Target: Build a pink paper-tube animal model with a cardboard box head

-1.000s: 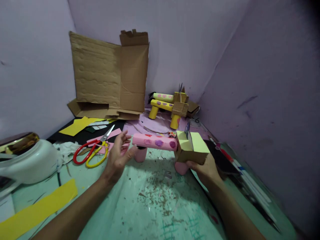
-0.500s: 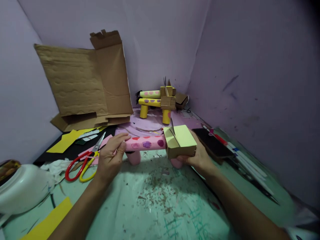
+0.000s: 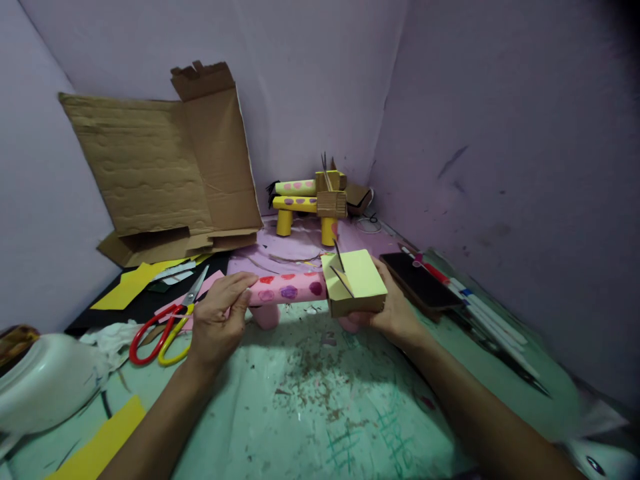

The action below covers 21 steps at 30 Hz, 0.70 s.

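Left hand [image 3: 221,317] and right hand [image 3: 393,310], over one green bench [image 3: 270,427] backed by one cardboard carton [image 3: 160,167], hold one pink spotted tube animal [image 3: 289,291]: left pinching and partly hiding its rear, right clasping its box head [image 3: 357,277]. Beyond stand two yellowish tube animals [image 3: 296,205]; one pair of scissors [image 3: 187,309] lies left.

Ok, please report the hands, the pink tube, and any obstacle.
Left hand gripping pink tube. Right hand holding yellow-topped box. Box at tube's right end. Scissors beside left hand.

There are three spotted figures [image 3: 289,289] and one pair of scissors [image 3: 188,308].
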Tool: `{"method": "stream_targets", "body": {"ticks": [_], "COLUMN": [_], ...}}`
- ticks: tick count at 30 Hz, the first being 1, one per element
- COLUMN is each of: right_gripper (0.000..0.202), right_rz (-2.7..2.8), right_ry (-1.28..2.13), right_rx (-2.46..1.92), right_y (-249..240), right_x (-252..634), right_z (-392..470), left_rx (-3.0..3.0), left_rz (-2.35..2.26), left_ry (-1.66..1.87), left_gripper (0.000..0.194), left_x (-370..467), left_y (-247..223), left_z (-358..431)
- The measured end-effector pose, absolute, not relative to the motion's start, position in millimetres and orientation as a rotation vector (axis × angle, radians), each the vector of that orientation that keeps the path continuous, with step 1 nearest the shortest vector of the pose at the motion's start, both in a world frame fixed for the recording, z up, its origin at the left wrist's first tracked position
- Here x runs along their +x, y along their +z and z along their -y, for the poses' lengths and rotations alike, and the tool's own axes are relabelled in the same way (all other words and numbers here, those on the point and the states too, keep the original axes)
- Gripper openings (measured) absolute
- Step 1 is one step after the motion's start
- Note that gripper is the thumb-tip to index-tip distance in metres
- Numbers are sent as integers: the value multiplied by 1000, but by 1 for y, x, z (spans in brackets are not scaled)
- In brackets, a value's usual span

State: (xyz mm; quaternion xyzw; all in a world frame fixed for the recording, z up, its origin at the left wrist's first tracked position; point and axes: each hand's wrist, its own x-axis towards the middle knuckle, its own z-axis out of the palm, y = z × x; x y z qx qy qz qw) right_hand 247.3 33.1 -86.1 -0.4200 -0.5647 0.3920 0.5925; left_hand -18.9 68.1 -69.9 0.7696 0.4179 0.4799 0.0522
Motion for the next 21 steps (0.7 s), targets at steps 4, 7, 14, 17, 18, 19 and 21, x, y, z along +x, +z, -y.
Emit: {"method": "stream_targets", "body": {"ticks": [4,7,14,17,18,19,21], "right_gripper": [89,90,88,88,88,88,90], "right_rz": [1310,1306,1354,1366,1371,1379,1399], "right_ry": [907,924,896,888,880,873,880], "right_rx": [-985,-975,-893,-879,-875,-870,-845], "right_y": [-88,-90,-93,-95,-96,-96,-96], "right_x": [247,248,250,251,251,252,252], "right_z": [-34,-34,-36,-37,-37,-37,-37], "left_rx": [2345,2357,2363,2358,2357,2353,2341], "left_rz": [-1256,-1260,-1251,-1245,-1250,-1256,-1262], "left_ry": [1461,1472,1479,1489,1488,1486,1490], "left_gripper": [21,21,21,21,21,21,21], "left_x": [-20,-21,-20,-19,-19,-19,-19], "left_y": [-71,-73,-72,-72,-72,-72,-73], "left_z": [-69,-70,-69,-69,-69,-69,-69]}}
